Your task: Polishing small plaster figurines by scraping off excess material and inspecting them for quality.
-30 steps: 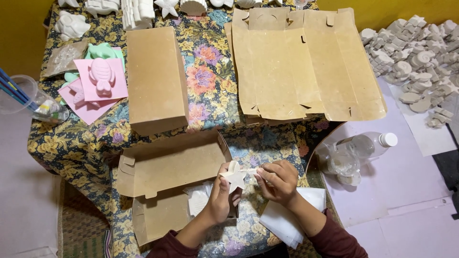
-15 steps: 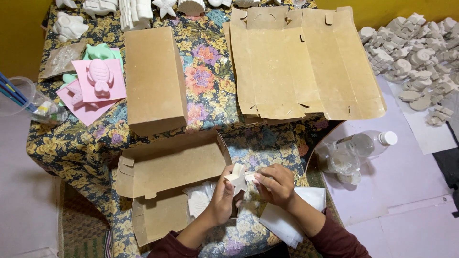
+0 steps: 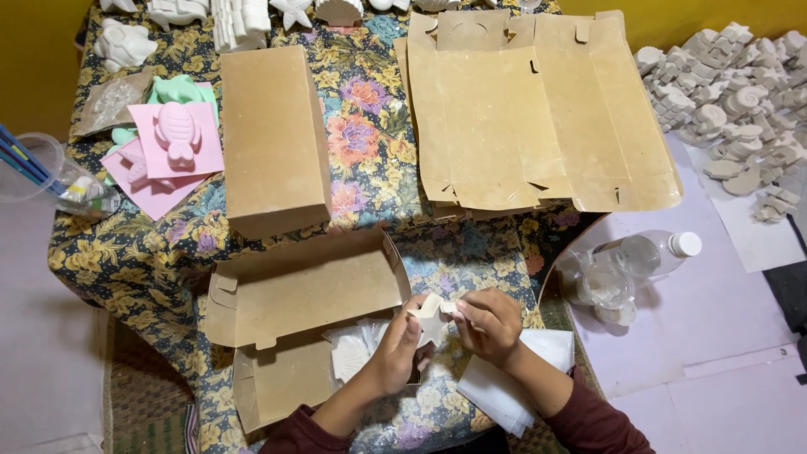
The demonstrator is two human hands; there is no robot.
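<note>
My left hand (image 3: 393, 351) and my right hand (image 3: 492, 324) together hold a small white star-shaped plaster piece (image 3: 429, 316) just right of an open brown cardboard box (image 3: 286, 294). The left fingers support the star from below and the right fingers pinch its right tip. Inside the box lie white plaster shapes (image 3: 353, 353) wrapped in clear plastic, partly hidden by my left wrist. Under my right forearm lies a stack of clear plastic bags (image 3: 513, 387).
A closed brown box (image 3: 273, 139) and flat unfolded box blanks (image 3: 538, 113) lie on the floral tablecloth (image 3: 370, 160). Pink and green moulds (image 3: 164, 143) sit at left, a cup of brushes (image 3: 38, 172) beyond. Plastic bottles (image 3: 639, 256) and a plaster heap (image 3: 740, 92) are at right.
The star stays between both hands, which have shifted slightly right and turned it. Nothing else on the table has moved.
</note>
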